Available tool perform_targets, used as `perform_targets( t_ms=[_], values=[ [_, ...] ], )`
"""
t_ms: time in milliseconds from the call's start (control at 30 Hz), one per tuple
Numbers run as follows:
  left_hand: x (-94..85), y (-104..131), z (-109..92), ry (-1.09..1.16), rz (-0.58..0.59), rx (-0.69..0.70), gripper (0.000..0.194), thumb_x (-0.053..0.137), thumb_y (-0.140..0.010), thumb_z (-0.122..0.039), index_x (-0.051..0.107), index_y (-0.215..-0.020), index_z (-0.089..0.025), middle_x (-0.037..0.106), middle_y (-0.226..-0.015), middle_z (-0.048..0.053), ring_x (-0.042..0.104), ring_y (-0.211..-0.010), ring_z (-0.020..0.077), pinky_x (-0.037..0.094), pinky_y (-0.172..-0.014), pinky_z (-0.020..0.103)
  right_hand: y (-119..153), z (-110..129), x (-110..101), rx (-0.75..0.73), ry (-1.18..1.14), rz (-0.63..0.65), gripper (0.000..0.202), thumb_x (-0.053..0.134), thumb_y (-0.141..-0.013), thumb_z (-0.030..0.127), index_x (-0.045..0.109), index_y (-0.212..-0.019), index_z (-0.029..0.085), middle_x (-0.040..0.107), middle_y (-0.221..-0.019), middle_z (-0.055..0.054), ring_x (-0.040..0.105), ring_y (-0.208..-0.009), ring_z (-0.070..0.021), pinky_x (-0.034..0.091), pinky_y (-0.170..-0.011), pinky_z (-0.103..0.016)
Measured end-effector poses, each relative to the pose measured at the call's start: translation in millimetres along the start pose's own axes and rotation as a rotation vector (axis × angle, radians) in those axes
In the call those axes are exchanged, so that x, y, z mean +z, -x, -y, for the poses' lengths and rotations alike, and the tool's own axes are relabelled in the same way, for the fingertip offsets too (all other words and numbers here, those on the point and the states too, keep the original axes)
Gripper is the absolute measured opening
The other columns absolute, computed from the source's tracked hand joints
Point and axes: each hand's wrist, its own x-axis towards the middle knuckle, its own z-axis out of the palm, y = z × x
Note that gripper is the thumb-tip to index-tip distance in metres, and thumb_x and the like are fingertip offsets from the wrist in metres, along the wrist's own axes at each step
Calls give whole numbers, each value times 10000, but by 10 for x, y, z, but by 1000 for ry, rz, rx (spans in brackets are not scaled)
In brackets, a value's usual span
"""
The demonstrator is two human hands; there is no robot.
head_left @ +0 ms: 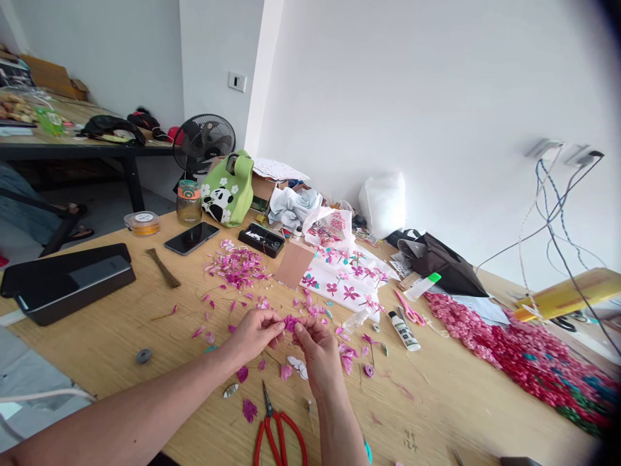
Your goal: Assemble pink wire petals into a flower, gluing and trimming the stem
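Between both hands, above the wooden table (pixel 194 362), is a small purple petal piece (pixel 290 323). My left hand (pixel 262 331) pinches its left side with thumb and forefinger. The fingers of my right hand (pixel 314 346) are closed on its right side. Loose petals lie around the hands, with a larger pile of pink petals (pixel 237 266) beyond them. White oval pieces (pixel 297 367) rest just below the fingers. Red-handled pliers (pixel 279 433) lie nearer the front, beside my right forearm.
Farther back are a phone (pixel 192 238), a jar (pixel 189 202), a green panda bag (pixel 228 191) and a black tray (pixel 261 240). To the right lie a white sheet with flowers (pixel 339 281), pink scissors (pixel 410 308), a glue bottle (pixel 404 331) and heaped pink-red flowers (pixel 524 356).
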Motion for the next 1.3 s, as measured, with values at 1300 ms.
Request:
perform_targets(
  t_ms=[1300],
  values=[
    [14,7,7,66,55,-88,228,616,-715,-359,626,-636,-145,623,-567,6,553,-554,144,425,-600,271,-6,21,26,-59,196,-31,279,746,-659,398,682,-784,157,643,-674,-20,493,-533,-109,399,-515,-243]
  ],
)
